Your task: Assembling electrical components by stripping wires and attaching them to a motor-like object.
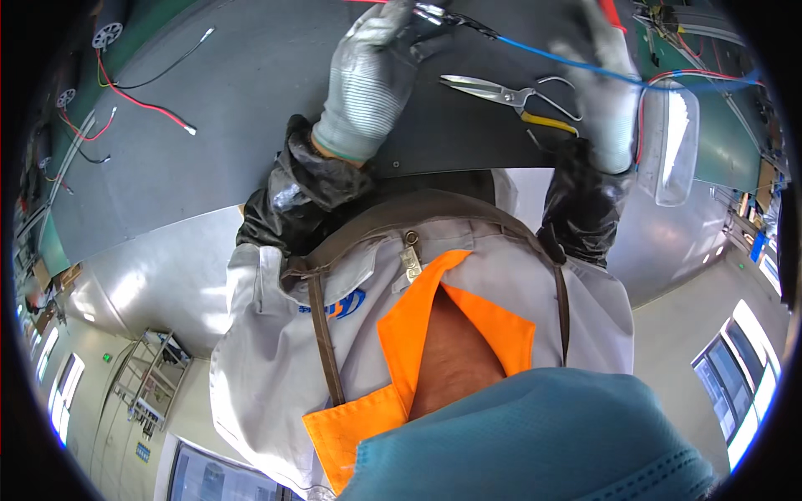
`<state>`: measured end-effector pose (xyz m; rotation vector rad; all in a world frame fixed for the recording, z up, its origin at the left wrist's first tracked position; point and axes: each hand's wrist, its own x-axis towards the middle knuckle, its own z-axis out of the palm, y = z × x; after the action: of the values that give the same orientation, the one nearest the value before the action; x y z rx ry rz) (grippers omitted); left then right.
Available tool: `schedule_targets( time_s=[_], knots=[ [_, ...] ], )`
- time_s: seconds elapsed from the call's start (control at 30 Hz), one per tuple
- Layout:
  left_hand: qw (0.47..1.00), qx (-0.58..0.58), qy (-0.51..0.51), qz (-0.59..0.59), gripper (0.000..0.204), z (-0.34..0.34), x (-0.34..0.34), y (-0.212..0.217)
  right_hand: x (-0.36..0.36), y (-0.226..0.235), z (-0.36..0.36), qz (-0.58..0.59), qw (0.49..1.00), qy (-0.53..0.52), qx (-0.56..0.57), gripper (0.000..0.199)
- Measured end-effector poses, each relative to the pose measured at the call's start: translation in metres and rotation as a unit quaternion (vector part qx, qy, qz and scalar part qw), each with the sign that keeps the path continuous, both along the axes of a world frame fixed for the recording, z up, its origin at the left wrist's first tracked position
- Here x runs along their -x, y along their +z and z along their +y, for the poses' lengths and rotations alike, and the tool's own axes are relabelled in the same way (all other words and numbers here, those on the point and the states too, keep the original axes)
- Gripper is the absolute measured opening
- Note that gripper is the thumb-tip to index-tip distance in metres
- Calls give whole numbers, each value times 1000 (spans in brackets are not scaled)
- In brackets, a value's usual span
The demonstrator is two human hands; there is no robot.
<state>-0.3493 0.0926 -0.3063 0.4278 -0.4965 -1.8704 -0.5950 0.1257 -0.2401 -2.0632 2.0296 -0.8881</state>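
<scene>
from the head view, our left hand in its grey glove closes around a small dark tool, pinching the end of the blue wire, likely to keep it taut. our right hand grips the same wire further along; we cannot tell how tightly. between the hands, scissors with yellow handles lie on the dark mat, near enough to catch the wire. loose red and black wires lie well apart on the grey table.
</scene>
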Motion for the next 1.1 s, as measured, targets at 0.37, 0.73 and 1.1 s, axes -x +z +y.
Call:
schedule_targets(
  time_s=[0.37, 0.73, 1.1],
  knots=[
    [996, 8, -10, -90, 27, 9, 4, -6, 77, -55, -26, -355, 930, -68, -61, 50],
    [999, -19, -49, -9, 36, 5, -2, -17, 22, -44, -171, -407, 880, 128, -210, 45],
    [998, -37, -40, 10, 23, 10, -4, -45, 34, -27, -113, -172, 976, 71, -112, 36]
  ],
)
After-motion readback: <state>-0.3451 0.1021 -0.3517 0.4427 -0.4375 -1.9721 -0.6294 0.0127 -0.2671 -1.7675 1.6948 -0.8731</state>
